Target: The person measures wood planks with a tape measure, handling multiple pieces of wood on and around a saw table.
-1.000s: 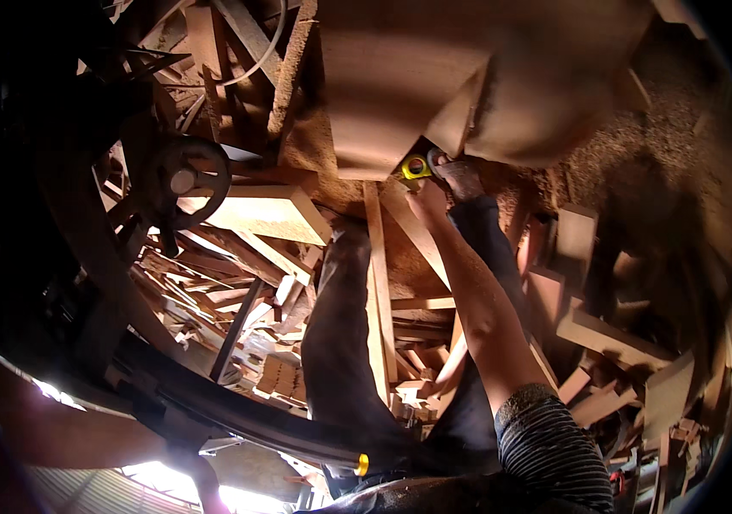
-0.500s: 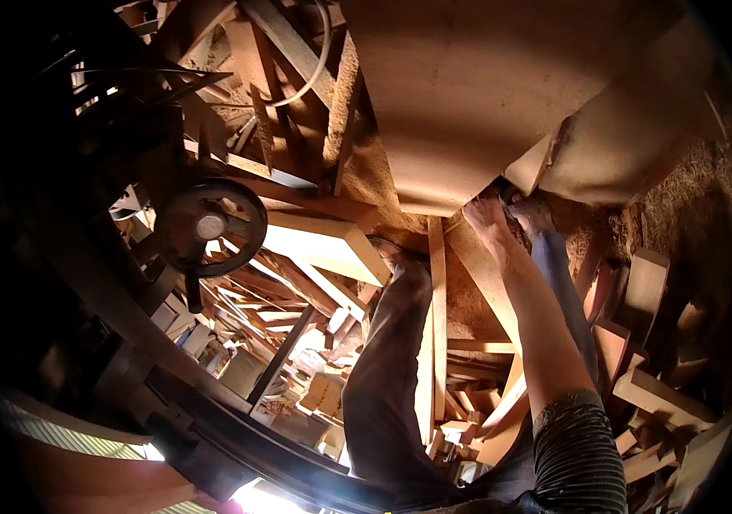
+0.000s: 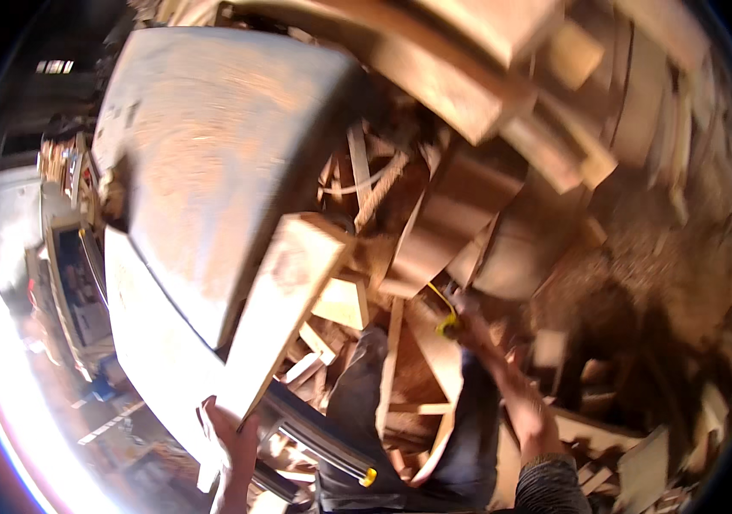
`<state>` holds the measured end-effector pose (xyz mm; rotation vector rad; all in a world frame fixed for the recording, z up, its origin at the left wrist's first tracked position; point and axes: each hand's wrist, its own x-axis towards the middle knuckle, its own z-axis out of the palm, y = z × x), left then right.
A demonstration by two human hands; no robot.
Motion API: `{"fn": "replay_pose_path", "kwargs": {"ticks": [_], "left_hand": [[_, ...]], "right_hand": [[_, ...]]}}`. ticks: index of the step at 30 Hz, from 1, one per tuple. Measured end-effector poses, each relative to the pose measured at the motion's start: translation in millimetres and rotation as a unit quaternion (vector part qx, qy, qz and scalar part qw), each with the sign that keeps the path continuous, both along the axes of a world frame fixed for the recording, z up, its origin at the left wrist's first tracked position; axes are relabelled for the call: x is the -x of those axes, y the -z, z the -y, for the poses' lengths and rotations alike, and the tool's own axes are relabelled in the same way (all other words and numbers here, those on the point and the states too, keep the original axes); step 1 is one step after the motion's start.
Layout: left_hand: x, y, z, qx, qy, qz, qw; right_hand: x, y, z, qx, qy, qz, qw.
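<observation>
Gripping a pale plank (image 3: 276, 300) at lower left, the left hand (image 3: 236, 445) has closed fingers; the right hand's (image 3: 472, 325) fingers, blurred, look curled around the yellow tape measure (image 3: 448, 327) near centre, its blade (image 3: 440, 296) out and not yet wound back.

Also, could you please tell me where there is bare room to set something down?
The sawdust-dusted machine table looks open, up and left of the long board in the left hand. It is crowded among the wood pieces around the legs and at the stacked beams, upper right.
</observation>
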<state>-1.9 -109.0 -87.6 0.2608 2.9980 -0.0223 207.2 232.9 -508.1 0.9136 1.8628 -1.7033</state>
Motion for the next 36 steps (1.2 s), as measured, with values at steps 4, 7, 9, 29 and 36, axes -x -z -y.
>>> {"fn": "replay_pose_path", "kwargs": {"ticks": [4,7,9,29,36], "left_hand": [[-9,-4,-10,-0.023,0.052,-0.004,0.998],[-11,-11,-6,-0.079,0.09,-0.034,0.992],[-5,-24,-16,-0.103,0.085,-0.024,0.991],[-52,-78,9,-0.758,-0.222,0.385,0.478],[-46,-96,4,-0.778,-0.26,0.342,0.459]], "right_hand": [[-22,-177,-19,0.13,0.131,-0.024,0.983],[-20,-320,-28,0.253,0.163,0.036,0.953],[0,-398,-32,0.33,0.148,0.053,0.931],[153,-514,128,-0.182,-0.423,-0.385,0.8],[188,-573,153,-0.018,-0.417,-0.231,0.879]]}}
